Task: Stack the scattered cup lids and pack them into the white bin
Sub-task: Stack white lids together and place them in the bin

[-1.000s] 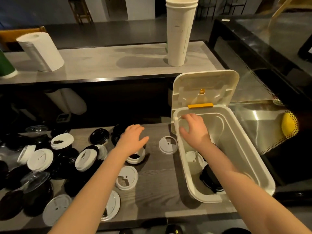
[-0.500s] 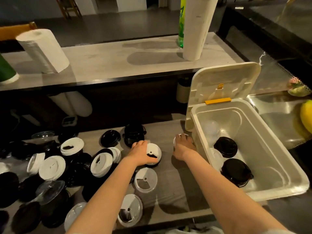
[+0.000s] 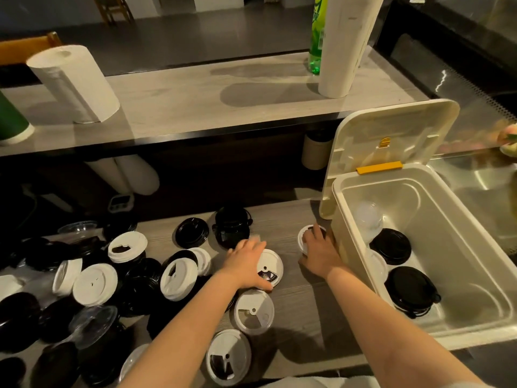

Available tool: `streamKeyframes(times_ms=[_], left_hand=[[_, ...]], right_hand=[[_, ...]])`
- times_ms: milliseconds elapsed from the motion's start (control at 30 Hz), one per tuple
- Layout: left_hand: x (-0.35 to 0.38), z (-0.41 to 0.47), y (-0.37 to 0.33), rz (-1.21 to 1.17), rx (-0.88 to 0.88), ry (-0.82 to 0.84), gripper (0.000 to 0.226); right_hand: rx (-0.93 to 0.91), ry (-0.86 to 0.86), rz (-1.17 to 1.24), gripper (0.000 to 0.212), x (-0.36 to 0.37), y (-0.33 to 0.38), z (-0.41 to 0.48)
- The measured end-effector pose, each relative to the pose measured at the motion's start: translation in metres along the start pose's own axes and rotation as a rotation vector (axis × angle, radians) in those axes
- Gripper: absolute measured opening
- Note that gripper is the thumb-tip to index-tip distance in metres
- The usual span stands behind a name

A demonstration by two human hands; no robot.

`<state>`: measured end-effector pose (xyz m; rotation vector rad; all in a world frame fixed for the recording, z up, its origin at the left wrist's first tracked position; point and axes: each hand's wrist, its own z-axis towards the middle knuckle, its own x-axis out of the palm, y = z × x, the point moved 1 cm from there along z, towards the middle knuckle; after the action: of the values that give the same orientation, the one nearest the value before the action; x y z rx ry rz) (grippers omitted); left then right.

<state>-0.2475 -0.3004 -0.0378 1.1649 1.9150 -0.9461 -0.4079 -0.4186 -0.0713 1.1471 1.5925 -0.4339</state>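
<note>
Black, white and clear cup lids (image 3: 95, 284) lie scattered over the left half of the wooden counter. My left hand (image 3: 246, 264) grips a white lid (image 3: 270, 266) at the pile's right edge. My right hand (image 3: 320, 253) covers and grips a flat white lid (image 3: 303, 236) right beside the white bin (image 3: 475, 329). The bin stands at the right with its hinged cover (image 3: 391, 141) raised. Inside it lie two stacks of black lids (image 3: 408, 289), a clear dome lid (image 3: 369, 217) and some white lids.
Two flat white lids (image 3: 253, 312) lie near the counter's front edge. On the raised shelf behind stand a paper towel roll (image 3: 74, 82), a tall stack of paper cups (image 3: 344, 46), a green bottle (image 3: 317, 35) and a green cup (image 3: 11, 121). A steel sink area lies right of the bin.
My right hand came out of the bin and dropped onto the flat white lid beside it. My left hand moved down onto the white lid. The view shifted left and closer.
</note>
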Motion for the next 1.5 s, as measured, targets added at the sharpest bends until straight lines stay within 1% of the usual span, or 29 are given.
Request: streamKeyframes(times_ms=[67, 200, 267, 333, 400, 433, 533, 600, 700, 767, 833, 900, 967, 1067, 1167, 1267, 1333, 1367, 1433, 1467, 1500], left_hand=[[0.010, 0.000, -0.003, 0.059, 0.020, 0.005, 0.107], [0.000, -0.002, -0.004, 0.044, 0.035, -0.094, 0.097], [-0.022, -0.006, -0.004, 0.009, 0.041, -0.166, 0.094], [-0.049, -0.012, -0.001, -0.024, 0.038, -0.262, 0.093], [-0.072, -0.018, 0.003, -0.090, 0.024, -0.363, 0.096], [-0.080, -0.021, 0.005, -0.128, 0.018, -0.403, 0.096], [-0.094, -0.030, 0.008, -0.237, -0.014, -0.472, 0.095], [-0.094, -0.033, 0.010, -0.342, -0.045, -0.492, 0.093], [-0.092, -0.038, 0.013, -0.442, -0.072, -0.503, 0.089], [-0.090, -0.041, 0.014, -0.542, -0.070, -0.518, 0.082], [-0.090, -0.044, 0.014, -0.653, -0.067, -0.562, 0.078], [-0.092, -0.047, 0.011, -0.711, -0.044, -0.598, 0.078], [-0.093, -0.048, 0.005, -0.724, -0.004, -0.598, 0.078], [-0.098, -0.046, -0.013, -0.730, 0.055, -0.599, 0.075], [-0.102, -0.042, -0.041, -0.750, 0.112, -0.591, 0.068], [-0.099, -0.036, -0.072, -0.779, 0.160, -0.566, 0.059], [-0.092, -0.032, -0.091, -0.788, 0.178, -0.546, 0.060], [-0.088, -0.030, -0.099, -0.787, 0.175, -0.529, 0.065], [-0.081, -0.026, -0.110, -0.789, 0.134, -0.503, 0.086], [-0.078, -0.024, -0.114, -0.798, 0.114, -0.498, 0.092], [-0.075, -0.022, -0.117, -0.809, 0.101, -0.503, 0.093]], right_hand=[[-0.012, -0.009, -0.014, 0.059, 0.000, 0.000, 0.002], [-0.043, -0.061, -0.052, 0.058, -0.003, -0.001, 0.002], [-0.033, -0.092, -0.043, 0.064, -0.004, 0.000, 0.000], [0.006, -0.111, -0.006, 0.076, -0.005, 0.000, -0.001], [0.030, -0.074, -0.003, 0.087, -0.006, 0.001, 0.002], [0.040, -0.048, -0.018, 0.089, -0.006, 0.002, 0.004], [0.049, -0.013, -0.009, 0.086, -0.011, 0.005, 0.006], [0.056, -0.041, 0.104, 0.082, -0.017, 0.009, 0.005], [0.082, -0.129, 0.467, 0.080, -0.034, 0.022, 0.001], [0.023, -0.196, 0.669, 0.079, -0.047, 0.033, -0.003], [-0.052, -0.254, 0.740, 0.076, -0.063, 0.042, -0.012], [-0.115, -0.298, 0.751, 0.077, -0.083, 0.048, -0.024], [-0.163, -0.358, 0.771, 0.080, -0.103, 0.047, -0.037], [-0.189, -0.459, 0.756, 0.080, -0.134, 0.032, -0.062], [-0.149, -0.522, 0.718, 0.079, -0.157, 0.000, -0.084], [-0.066, -0.539, 0.650, 0.079, -0.163, -0.038, -0.098], [0.001, -0.504, 0.609, 0.081, -0.158, -0.063, -0.105], [0.044, -0.463, 0.585, 0.083, -0.154, -0.074, -0.107], [0.108, -0.350, 0.482, 0.089, -0.144, -0.093, -0.110], [0.131, -0.278, 0.409, 0.090, -0.138, -0.100, -0.111], [0.146, -0.205, 0.341, 0.087, -0.132, -0.106, -0.110]])
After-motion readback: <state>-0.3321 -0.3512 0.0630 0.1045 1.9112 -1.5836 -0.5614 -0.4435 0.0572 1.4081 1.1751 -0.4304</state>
